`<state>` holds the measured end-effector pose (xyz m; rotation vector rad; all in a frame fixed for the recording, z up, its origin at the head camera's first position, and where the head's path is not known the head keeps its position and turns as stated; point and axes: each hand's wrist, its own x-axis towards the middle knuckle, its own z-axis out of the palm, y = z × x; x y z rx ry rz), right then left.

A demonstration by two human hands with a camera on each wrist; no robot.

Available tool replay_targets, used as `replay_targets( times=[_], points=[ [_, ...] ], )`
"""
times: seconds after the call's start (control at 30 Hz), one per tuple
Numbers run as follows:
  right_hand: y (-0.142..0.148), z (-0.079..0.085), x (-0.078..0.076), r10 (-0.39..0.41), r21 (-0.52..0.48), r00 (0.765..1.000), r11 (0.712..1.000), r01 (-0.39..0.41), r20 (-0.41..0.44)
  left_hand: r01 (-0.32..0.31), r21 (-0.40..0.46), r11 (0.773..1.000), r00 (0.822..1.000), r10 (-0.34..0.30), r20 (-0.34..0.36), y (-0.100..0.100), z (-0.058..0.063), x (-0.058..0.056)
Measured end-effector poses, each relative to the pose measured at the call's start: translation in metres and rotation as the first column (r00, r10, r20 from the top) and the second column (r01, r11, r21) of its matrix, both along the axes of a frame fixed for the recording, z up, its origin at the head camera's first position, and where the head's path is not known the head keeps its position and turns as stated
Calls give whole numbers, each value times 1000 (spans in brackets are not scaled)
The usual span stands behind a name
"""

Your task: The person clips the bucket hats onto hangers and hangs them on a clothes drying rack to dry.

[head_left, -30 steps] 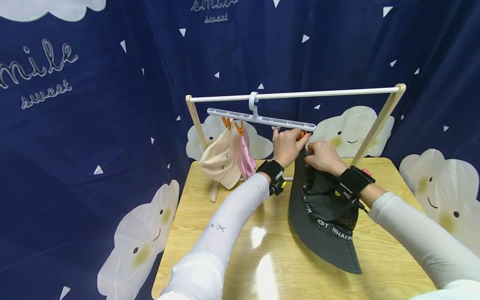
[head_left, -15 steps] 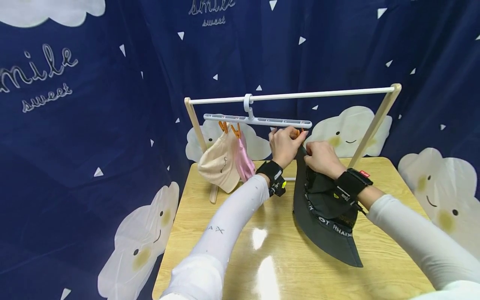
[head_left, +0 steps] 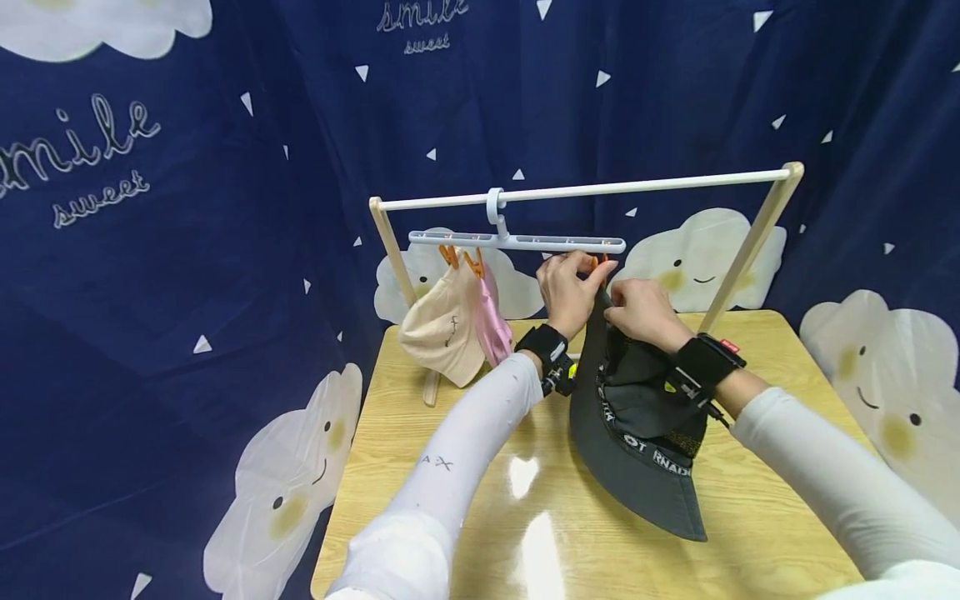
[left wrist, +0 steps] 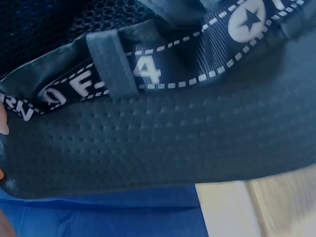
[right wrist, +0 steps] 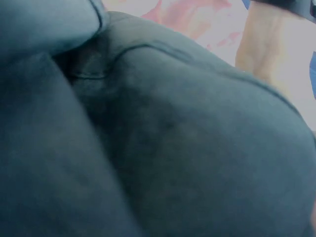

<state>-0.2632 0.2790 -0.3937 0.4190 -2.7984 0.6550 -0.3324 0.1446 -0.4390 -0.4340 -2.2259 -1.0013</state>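
Observation:
A dark grey brimmed hat [head_left: 633, 483] hangs below the right end of a pale blue clip hanger [head_left: 551, 244]. My left hand [head_left: 567, 292] pinches an orange clip [head_left: 596, 262] there, right at the hat's upper edge. Just to its right, my right hand [head_left: 645, 312] grips the hat near the top, fingers curled on the fabric. In the left wrist view the hat's perforated brim [left wrist: 163, 133] and lettered inner band [left wrist: 148, 69] show close up. Dark hat fabric [right wrist: 212, 133] fills most of the right wrist view.
On the hanger's left half, orange clips [head_left: 474, 263] hold a cream cap [head_left: 446, 329] and a pink item [head_left: 492, 325]. The hanger hooks over a white rail [head_left: 637, 187] with wooden posts [head_left: 753, 246], standing on a wooden table [head_left: 420, 467] before a blue curtain [head_left: 225, 250].
The hat's brim swings slightly right, then back left. Both hands stay at the hanger's right end, keeping hold of the clip and the hat. The hanger has levelled and shifted a little.

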Motion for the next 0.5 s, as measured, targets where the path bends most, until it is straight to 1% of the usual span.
replay_targets(
  times=[0.1, 0.23, 0.37, 0.5],
  points=[
    [-4, -2, 1, 12, -23, 1000, 1000, -12, -16, 6, 19, 1000, 999, -5, -34, -2, -2, 0],
    [-7, -8, 2, 8, -49, 1000, 999, -9, -15, 15, 8, 1000, 998, -14, -62, -6, -6, 0],
    [-5, -10, 0, -5, -33, 1000, 999, 5, 10, 62, 7, 998, 997, -61, -55, -7, -8, -3],
    [0, -7, -2, 9, -3, 999, 1000, -9, 40, 119, 48, 992, 993, -117, -29, -7, -7, -7]
  ],
)
